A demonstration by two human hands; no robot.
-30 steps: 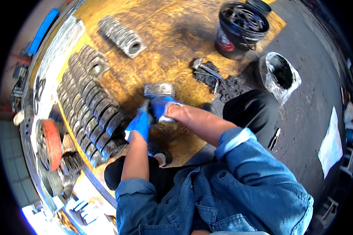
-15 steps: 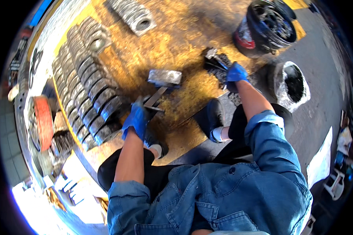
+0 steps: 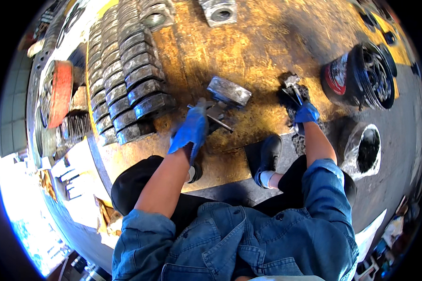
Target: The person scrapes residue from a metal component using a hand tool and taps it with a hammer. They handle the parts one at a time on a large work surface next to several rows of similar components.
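My left hand (image 3: 191, 129), in a blue glove, is beside a flat metal bar with a thin rod (image 3: 220, 122). Its fingers are smeared by motion, so any hold is unclear. Just beyond lies a grey metal block (image 3: 229, 91), tilted, on a dark support. My right hand (image 3: 307, 113), also gloved in blue, is closed round the near end of a metal-headed hand tool (image 3: 293, 87). That tool's head lies over a heap of dark shavings (image 3: 287, 99); its exact kind is not visible.
Rows of similar metal blocks (image 3: 143, 77) stand at the left, and another block (image 3: 220, 14) lies far off. A black bucket of metal parts (image 3: 356, 77) and a plastic-lined container of dark material (image 3: 361, 149) stand right. My shoe (image 3: 270, 154) rests on the stained floor board.
The view has shifted, moving the scene rightward. My left hand has moved forward past the bar toward the block, which looks more tilted. My right hand stays on the hand tool.
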